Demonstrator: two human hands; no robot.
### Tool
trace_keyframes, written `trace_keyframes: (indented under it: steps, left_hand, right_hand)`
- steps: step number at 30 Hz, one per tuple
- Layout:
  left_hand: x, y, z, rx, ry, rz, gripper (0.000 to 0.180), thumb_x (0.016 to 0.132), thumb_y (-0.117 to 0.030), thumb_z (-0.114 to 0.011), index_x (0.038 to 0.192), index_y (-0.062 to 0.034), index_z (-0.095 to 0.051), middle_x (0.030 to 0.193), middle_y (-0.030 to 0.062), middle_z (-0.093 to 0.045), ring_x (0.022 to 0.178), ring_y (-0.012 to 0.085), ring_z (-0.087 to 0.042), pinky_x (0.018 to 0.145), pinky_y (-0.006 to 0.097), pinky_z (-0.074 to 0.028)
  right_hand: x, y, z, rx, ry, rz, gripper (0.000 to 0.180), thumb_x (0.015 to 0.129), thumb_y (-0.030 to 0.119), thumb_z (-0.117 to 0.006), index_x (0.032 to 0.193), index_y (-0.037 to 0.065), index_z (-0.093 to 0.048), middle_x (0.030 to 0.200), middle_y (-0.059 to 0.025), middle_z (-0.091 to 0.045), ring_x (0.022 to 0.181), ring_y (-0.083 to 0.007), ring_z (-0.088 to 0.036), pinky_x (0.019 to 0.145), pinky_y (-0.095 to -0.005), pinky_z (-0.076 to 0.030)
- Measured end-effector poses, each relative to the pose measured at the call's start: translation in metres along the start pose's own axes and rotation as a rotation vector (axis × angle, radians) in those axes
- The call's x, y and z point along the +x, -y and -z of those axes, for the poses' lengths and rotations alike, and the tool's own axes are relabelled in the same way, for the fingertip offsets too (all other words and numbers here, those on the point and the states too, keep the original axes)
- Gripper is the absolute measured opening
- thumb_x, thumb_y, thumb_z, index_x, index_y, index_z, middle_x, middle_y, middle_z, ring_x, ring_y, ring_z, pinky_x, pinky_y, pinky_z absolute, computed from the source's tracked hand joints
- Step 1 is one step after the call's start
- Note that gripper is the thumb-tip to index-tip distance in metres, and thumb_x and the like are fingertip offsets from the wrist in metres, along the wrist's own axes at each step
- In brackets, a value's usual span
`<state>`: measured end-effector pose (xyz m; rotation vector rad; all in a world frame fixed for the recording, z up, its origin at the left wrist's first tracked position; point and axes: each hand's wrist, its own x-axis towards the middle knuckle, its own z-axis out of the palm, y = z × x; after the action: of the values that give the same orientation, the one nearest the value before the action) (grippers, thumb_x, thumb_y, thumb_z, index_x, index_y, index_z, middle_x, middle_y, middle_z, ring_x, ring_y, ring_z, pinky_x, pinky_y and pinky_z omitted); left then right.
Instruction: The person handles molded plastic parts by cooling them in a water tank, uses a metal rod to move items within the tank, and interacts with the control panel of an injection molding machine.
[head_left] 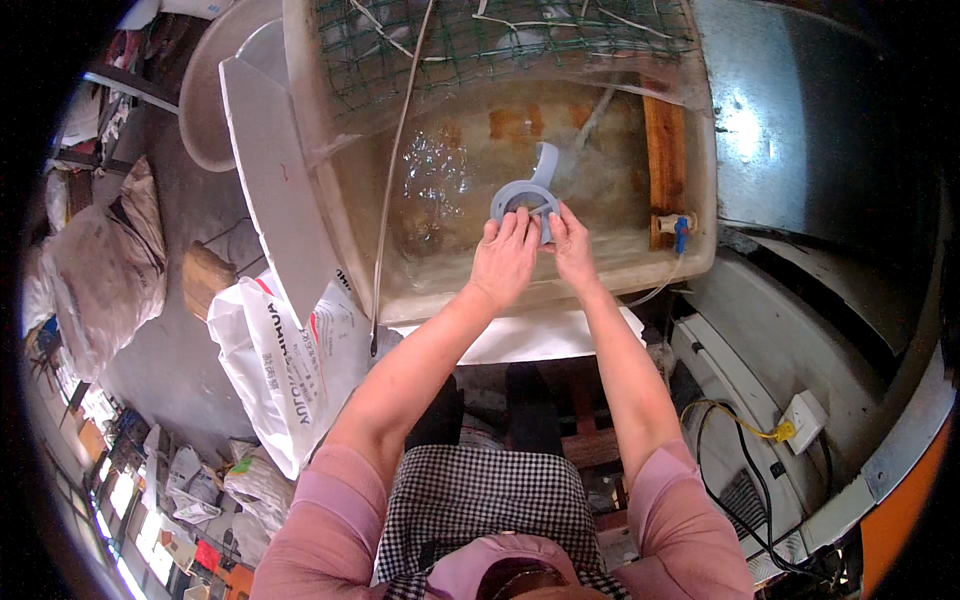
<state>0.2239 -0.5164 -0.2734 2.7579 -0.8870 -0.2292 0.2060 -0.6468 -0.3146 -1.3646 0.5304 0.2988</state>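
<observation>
A grey-blue plastic part, a round ring with a curved arm reaching away from me, is held over the near half of a tub of water. My left hand grips the ring's near left side, its fingers bent over the rim and into the opening. On the near right side, my right hand pinches the same part between thumb and fingers. A thin pale stick-like piece shows inside the ring; I cannot make out whether it belongs to the part. The fingertips partly hide the near rim.
Green netting covers the tub's far end. A wooden plank and a blue-handled valve are at its right wall. A thin tube crosses the left side. A white panel and white sack lie left; cables right.
</observation>
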Motion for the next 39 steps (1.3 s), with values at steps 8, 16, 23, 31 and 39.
trace_keyframes:
  steps: [8, 16, 23, 31, 39]
  left_hand:
    - [-0.003, 0.002, 0.016, -0.015, 0.142, 0.041, 0.035, 0.073, -0.017, -0.053, 0.105, -0.0053, -0.047, 0.108, 0.0109, -0.047, 0.095, 0.0217, -0.044, 0.080, 0.038, -0.031]
    - [-0.017, -0.007, 0.032, -0.112, 0.013, 0.077, 0.049, 0.071, -0.023, -0.061, 0.115, -0.0067, -0.046, 0.120, 0.0107, -0.044, 0.098, 0.0253, -0.044, 0.079, 0.038, -0.032]
    - [-0.025, -0.006, 0.045, -0.427, -0.237, 0.171, 0.042, 0.064, -0.015, -0.064, 0.103, -0.0028, -0.053, 0.114, 0.0093, -0.048, 0.091, 0.0250, -0.046, 0.077, 0.036, -0.035]
    - [-0.026, -0.007, 0.043, -0.234, -0.243, 0.112, 0.035, 0.069, -0.005, -0.058, 0.103, -0.0040, -0.056, 0.109, 0.0099, -0.051, 0.085, 0.0263, -0.048, 0.072, 0.036, -0.038]
    - [-0.016, 0.000, 0.029, -0.809, -0.562, 0.647, 0.017, 0.070, -0.010, -0.063, 0.087, -0.0048, -0.064, 0.085, 0.0090, -0.061, 0.081, 0.0266, -0.054, 0.072, 0.034, -0.044]
  right_hand:
    - [-0.007, 0.000, -0.004, -0.211, -0.074, 0.072, 0.049, 0.086, 0.032, -0.052, 0.121, -0.002, -0.041, 0.084, -0.0095, -0.057, 0.070, -0.0119, -0.052, 0.060, -0.0268, -0.047]
    - [-0.015, -0.001, -0.011, -0.380, -0.188, 0.215, 0.050, 0.084, 0.027, -0.055, 0.121, -0.003, -0.040, 0.086, -0.0148, -0.057, 0.069, -0.0187, -0.055, 0.064, -0.0294, -0.046]
    - [-0.026, 0.035, -0.022, -0.486, -0.144, 0.312, 0.052, 0.082, 0.027, -0.057, 0.122, -0.001, -0.039, 0.103, -0.0188, -0.053, 0.084, -0.0270, -0.056, 0.069, -0.0340, -0.046]
    - [-0.037, 0.042, -0.033, -0.681, -0.263, 0.382, 0.052, 0.080, 0.027, -0.059, 0.120, 0.000, -0.039, 0.102, -0.0213, -0.052, 0.089, -0.0346, -0.053, 0.073, -0.0378, -0.045]
    - [-0.034, 0.050, -0.057, -0.678, -0.244, 0.360, 0.052, 0.080, 0.026, -0.059, 0.119, -0.001, -0.039, 0.102, -0.0224, -0.053, 0.091, -0.0366, -0.053, 0.075, -0.0399, -0.044]
